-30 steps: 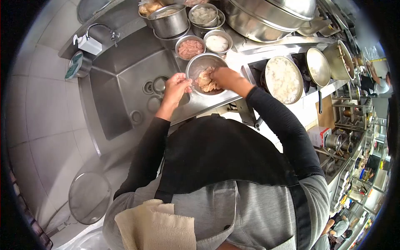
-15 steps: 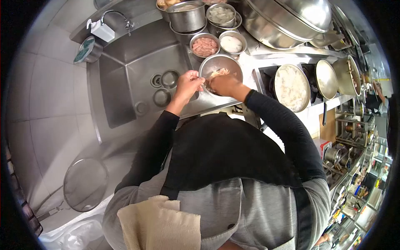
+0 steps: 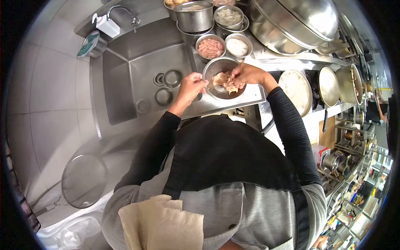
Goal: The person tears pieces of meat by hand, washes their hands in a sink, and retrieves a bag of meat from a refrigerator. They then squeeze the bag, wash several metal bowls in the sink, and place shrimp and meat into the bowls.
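A steel bowl [image 3: 213, 66] of pale raw meat pieces [image 3: 223, 80] sits on the steel counter beside the sink. My left hand [image 3: 191, 86] grips the bowl's near left rim. My right hand [image 3: 247, 74] reaches in from the right, fingers closed on a clump of the meat inside the bowl. Both arms wear black sleeves.
A deep steel sink [image 3: 137, 71] lies left of the bowl. Behind stand smaller bowls of pink minced meat [image 3: 210, 47] and white food [image 3: 238, 46], a pot [image 3: 194, 16] and a large inverted wok [image 3: 296, 23]. Pans [image 3: 296, 87] line the right. A round lid [image 3: 83, 181] rests lower left.
My right hand has shifted from the bowl's near side to its right rim, pulling up a clump of meat. My left hand stays on the rim. The view has drifted slightly.
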The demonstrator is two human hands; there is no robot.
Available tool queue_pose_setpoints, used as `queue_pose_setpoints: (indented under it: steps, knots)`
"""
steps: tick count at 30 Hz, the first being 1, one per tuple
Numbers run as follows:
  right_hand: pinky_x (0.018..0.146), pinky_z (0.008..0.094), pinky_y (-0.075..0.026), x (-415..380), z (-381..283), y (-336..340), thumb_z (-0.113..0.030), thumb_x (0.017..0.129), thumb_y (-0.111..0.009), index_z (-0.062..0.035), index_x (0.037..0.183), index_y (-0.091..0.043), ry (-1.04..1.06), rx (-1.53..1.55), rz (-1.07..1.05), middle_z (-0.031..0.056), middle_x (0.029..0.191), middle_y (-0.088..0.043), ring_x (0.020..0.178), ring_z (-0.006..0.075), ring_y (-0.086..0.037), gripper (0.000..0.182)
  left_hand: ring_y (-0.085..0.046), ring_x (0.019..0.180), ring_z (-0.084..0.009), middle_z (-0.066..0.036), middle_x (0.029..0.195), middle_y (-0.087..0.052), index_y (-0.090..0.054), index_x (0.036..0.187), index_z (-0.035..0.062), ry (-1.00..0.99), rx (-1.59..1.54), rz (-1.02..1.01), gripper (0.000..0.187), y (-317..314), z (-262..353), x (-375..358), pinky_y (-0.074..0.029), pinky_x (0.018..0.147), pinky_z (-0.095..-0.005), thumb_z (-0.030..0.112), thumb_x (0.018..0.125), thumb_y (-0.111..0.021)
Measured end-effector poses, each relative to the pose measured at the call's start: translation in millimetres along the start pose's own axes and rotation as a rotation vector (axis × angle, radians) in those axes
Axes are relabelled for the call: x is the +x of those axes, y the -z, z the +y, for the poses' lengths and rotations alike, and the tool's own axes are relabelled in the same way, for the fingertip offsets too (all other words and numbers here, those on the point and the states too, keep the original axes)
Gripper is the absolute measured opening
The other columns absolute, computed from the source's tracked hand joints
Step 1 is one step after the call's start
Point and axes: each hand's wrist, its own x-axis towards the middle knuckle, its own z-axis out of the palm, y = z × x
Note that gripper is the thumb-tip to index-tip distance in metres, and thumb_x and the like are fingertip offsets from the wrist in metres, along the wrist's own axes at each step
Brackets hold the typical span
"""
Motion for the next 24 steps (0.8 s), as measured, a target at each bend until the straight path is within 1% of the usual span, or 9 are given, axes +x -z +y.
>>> queue_pose_setpoints:
  steps: [4,6,7,10,14,18,20,22,24]
  knots:
    - [0.066,0.0339,-0.056,4.5,-6.4,1.5,-0.015,0.077,-0.069,0.0014,0.088,-0.072,0.067,-0.359,0.209,0.0146,0.072,-0.069,0.066,0.0215,-0.069,0.02,-0.06,0.059,-0.0101,-0.006,0.079,-0.064,-0.059,0.1,-0.0027,-0.007,-0.002,0.025,0.02,-6.9,1.2,2.6,-0.051,0.054,-0.0244,0.004,0.085,-0.07]
    - [0.071,0.0395,-0.057,16.0,-3.8,-4.4,-0.014,0.078,-0.067,0.0007,0.084,-0.073,0.115,-0.645,0.519,0.0188,0.079,-0.07,0.073,0.0317,-0.07,0.017,-0.061,0.06,-0.0104,-0.006,0.08,-0.065,-0.059,0.1,-0.0028,-0.014,0.031,0.038,0.02,-4.5,-0.4,2.1,-0.051,0.054,-0.0243,0.004,0.085,-0.07]
    - [0.072,0.0413,-0.056,33.1,12.2,-9.0,-0.016,0.081,-0.064,-0.001,0.085,-0.072,0.108,-0.79,0.48,0.0202,0.085,-0.07,0.079,0.0368,-0.069,0.018,-0.061,0.063,-0.0111,-0.008,0.086,-0.064,-0.059,0.101,-0.0023,0.01,0.056,0.018,0.02,-3.5,1.3,1.5,-0.053,0.057,-0.0234,0.006,0.087,-0.07]
    - [0.079,0.0397,-0.056,61.0,44.2,-45.7,-0.015,0.084,-0.06,-0.0031,0.092,-0.072,0.014,-1.185,0.238,0.0182,0.094,-0.071,0.091,0.0331,-0.07,0.019,-0.061,0.063,-0.0107,-0.007,0.085,-0.064,-0.059,0.101,-0.0016,0.021,0.051,0.035,0.02,-7.1,4.4,2.1,-0.053,0.056,-0.0242,0.006,0.087,-0.07]
    - [0.082,0.0399,-0.056,65.1,44.6,-50.7,-0.018,0.083,-0.063,-0.0019,0.093,-0.071,-0.045,-1.027,0.311,0.0192,0.1,-0.07,0.094,0.0326,-0.069,0.021,-0.061,0.063,-0.011,-0.006,0.085,-0.064,-0.059,0.104,-0.0017,0.03,0.054,0.041,0.026,-0.3,-5.7,3.4,-0.053,0.057,-0.0254,0.007,0.084,-0.073]
    - [0.078,0.0411,-0.054,46.8,29.3,-25.5,-0.031,0.072,-0.072,-0.0026,0.096,-0.071,0.1,-0.831,0.351,0.0205,0.086,-0.069,0.081,0.0328,-0.069,0.037,-0.065,0.081,-0.0166,-0.013,0.101,-0.065,-0.056,0.12,-0.0015,-0.192,0.485,0.195,0.048,-8.8,24.1,-7.7,-0.053,0.071,-0.0274,0.012,0.08,-0.079]
    - [0.07,0.0356,-0.054,24.7,5.3,-12.3,-0.028,0.072,-0.073,-0.0002,0.09,-0.071,0.191,-0.434,0.236,0.0154,0.076,-0.07,0.073,0.0245,-0.068,0.033,-0.065,0.097,-0.0203,-0.014,0.114,-0.063,-0.055,0.125,0.0016,-0.589,0.541,-0.006,0.056,-13.5,38.7,-7.9,-0.053,0.079,-0.0302,0.014,0.078,-0.081]
    - [0.065,0.0324,-0.052,11.9,-3.0,-2.9,-0.028,0.077,-0.071,0.0044,0.097,-0.069,0.127,-0.222,0.133,0.014,0.079,-0.07,0.068,0.0224,-0.065,0.039,-0.064,0.106,-0.0219,-0.012,0.113,-0.066,-0.054,0.129,0.0043,-0.624,0.614,-0.162,0.061,-25.3,51.7,-5.1,-0.052,0.083,-0.0333,0.016,0.076,-0.081]
    - [0.06,0.0251,-0.049,1.8,-10.6,-0.6,-0.02,0.08,-0.072,0.0015,0.097,-0.07,0.134,0.337,0.065,0.0056,0.079,-0.07,0.067,0.0117,-0.063,0.027,-0.065,0.095,-0.0263,-0.013,0.107,-0.065,-0.057,0.12,0.0018,-0.671,0.635,-0.154,0.051,-36.1,55.0,4.2,-0.052,0.079,-0.0351,0.016,0.076,-0.077]
